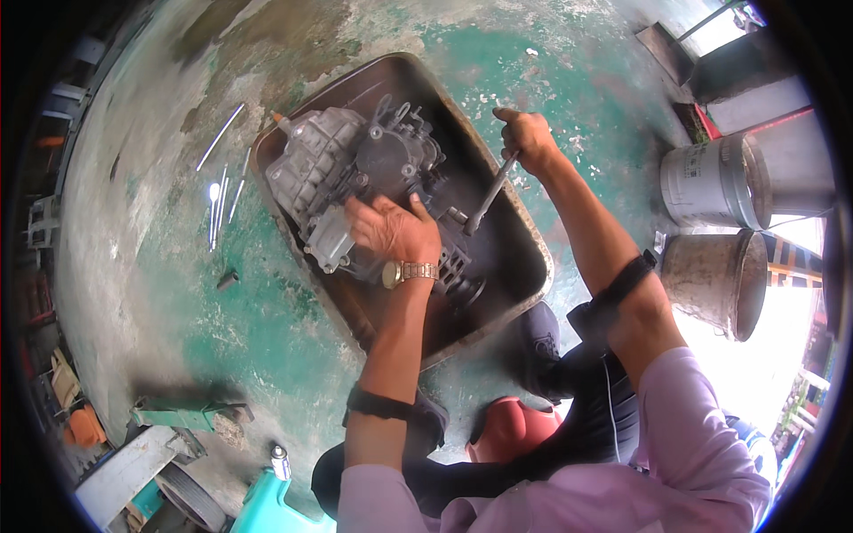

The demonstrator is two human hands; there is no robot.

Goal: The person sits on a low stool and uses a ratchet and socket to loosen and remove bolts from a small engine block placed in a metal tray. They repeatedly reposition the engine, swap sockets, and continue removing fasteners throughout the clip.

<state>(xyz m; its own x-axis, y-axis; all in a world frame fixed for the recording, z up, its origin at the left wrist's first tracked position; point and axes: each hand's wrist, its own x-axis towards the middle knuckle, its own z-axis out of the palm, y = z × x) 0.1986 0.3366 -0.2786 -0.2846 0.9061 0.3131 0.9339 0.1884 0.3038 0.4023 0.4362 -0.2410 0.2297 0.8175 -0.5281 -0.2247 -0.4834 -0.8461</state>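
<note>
Loosening a fastener, by my reading: head view shows the right hand (526,138) fisted round a ratchet wrench (491,195) near the tray's right rim, left hand (393,229) spread flat on the grey gearbox casing (342,173) in the dark metal tray (533,258) on the floor. Next turn needs the casing held steady. Two buckets (711,182) at the floor's right edge, one pale grey with a label, one rusty.
</note>
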